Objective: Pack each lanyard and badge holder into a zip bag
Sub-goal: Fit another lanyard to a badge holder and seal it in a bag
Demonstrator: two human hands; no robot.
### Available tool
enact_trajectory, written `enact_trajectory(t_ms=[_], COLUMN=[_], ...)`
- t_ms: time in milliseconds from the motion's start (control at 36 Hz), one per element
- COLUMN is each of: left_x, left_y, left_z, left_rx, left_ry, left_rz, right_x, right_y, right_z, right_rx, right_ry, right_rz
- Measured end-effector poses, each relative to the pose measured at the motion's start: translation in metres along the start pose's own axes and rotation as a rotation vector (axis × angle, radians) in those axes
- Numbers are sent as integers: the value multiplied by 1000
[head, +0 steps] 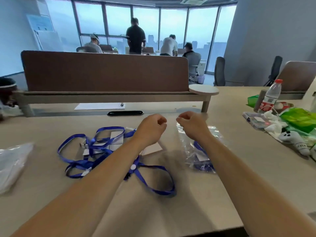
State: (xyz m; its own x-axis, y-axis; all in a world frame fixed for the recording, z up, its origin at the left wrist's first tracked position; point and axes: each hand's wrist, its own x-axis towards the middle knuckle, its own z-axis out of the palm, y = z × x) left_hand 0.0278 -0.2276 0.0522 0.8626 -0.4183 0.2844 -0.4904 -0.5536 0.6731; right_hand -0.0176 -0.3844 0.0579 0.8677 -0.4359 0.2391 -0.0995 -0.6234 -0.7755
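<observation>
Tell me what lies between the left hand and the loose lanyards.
Nothing visible does. The left hand hovers just above and right of the loose lanyards on the desk; only its own forearm crosses over part of the pile.

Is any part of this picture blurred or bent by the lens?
Head view: the left hand and right hand are softly motion-blurred; the zip bag shows glare and looks smeared; the wide lens bends the window frames; the background is hazy blue.
</observation>
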Motion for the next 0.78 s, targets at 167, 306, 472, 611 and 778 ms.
enact_trajectory(t_ms=[167, 306, 472, 611, 778], left_x=[-34, -52, -59, -45, -22], left_y=[-41, -76, -100, -108, -108], left_z=[-45, -75, -93, -84, -55], left_rx=[20, 35, 120, 249, 365], left_ry=[24, 57, 47, -53, -205], left_rz=[-75, -117, -154, -144, -91], right_x=[-24, -30, -24, -14, 1], right_y=[-29, -50, -57, -47, -29], right_z=[44, 75, 106, 120, 121], right_rx=[-28, -27, -56, -79, -129], right_ry=[-65, -145, -205, -234, -223], right_rz=[-52, -74, -84, -69, -19])
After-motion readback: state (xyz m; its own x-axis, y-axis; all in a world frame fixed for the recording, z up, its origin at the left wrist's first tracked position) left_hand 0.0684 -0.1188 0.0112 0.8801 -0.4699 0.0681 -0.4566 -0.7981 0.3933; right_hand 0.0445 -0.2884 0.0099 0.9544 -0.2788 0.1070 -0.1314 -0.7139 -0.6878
